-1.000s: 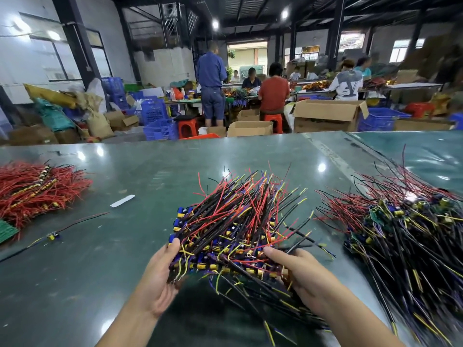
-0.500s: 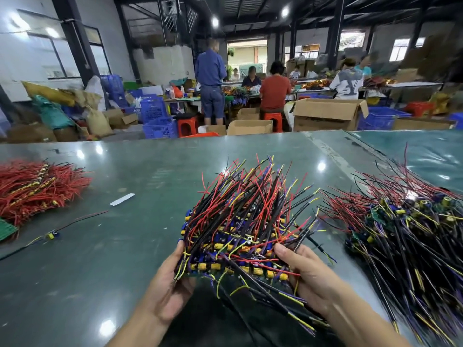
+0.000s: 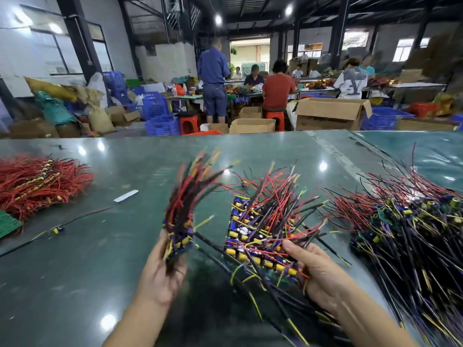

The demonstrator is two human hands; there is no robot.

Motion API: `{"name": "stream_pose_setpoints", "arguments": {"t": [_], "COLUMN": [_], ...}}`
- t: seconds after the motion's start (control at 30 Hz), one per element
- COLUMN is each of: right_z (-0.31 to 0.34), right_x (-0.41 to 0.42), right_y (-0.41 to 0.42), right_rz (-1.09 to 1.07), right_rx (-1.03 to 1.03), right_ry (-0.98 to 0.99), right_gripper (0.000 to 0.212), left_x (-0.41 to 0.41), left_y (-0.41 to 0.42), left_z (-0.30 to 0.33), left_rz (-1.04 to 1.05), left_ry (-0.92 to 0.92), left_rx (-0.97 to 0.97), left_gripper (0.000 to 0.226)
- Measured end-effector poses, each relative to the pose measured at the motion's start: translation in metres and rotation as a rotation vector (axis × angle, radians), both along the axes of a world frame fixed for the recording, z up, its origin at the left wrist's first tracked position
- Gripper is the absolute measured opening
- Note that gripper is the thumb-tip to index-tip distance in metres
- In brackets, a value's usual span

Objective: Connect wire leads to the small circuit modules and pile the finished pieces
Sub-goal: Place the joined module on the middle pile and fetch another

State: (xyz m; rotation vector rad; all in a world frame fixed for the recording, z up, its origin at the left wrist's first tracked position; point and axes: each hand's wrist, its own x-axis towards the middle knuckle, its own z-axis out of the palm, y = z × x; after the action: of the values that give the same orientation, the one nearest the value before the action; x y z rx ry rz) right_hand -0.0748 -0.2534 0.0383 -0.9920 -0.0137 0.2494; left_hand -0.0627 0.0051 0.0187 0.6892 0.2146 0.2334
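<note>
Left hand grips one bundle, right hand another, above the surface's near edge. Finished pile lies right; red leads remain left.

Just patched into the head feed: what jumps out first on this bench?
Two bundles of wired modules held up over the green table: the left hand grips the smaller bundle, the right hand the larger bundle, with a gap between them. A big dark heap of finished pieces lies at the right, and a pile of red wires at the far left.
</note>
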Motion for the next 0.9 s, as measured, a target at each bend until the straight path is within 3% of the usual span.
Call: {"name": "stream_pose_setpoints", "arguments": {"t": [0.17,0.3,0.4,0.53,0.67,0.77,0.9], "right_z": [0.008,0.014,0.02,0.02,0.022,0.023,0.035], "right_x": [0.0,-0.01,-0.008,0.042,0.106,0.136,0.139], "right_y": [-0.01,0.018,0.062,0.132,0.182,0.19,0.172], "right_rz": [0.018,0.071,0.079,0.036,-0.117,0.048,0.332], "right_rx": [-0.18,-0.25,-0.376,-0.453,-0.314,-0.298,-0.532], "right_ry": [-0.094,-0.149,-0.185,-0.108,0.108,0.215,0.229], "right_gripper": [0.01,0.024,0.008,0.004,0.016,0.006,0.024], "left_x": [0.009,0.007,0.005,0.002,0.002,0.007,0.011], "left_y": [0.047,0.077,0.093,0.102,0.101,0.096,0.08], "left_z": [0.002,0.002,0.002,0.0,-0.002,-0.005,-0.005], "left_rz": [0.287,0.457,0.54,0.593,0.591,0.547,0.47], "left_ry": [-0.008,0.042,-0.001,-0.049,-0.049,-0.043,-0.011], "left_rx": [-0.12,-0.193,-0.216,-0.231,-0.234,-0.222,-0.133], "left_gripper": [0.029,0.024,0.025,0.027,0.022,0.021,0.016]}}
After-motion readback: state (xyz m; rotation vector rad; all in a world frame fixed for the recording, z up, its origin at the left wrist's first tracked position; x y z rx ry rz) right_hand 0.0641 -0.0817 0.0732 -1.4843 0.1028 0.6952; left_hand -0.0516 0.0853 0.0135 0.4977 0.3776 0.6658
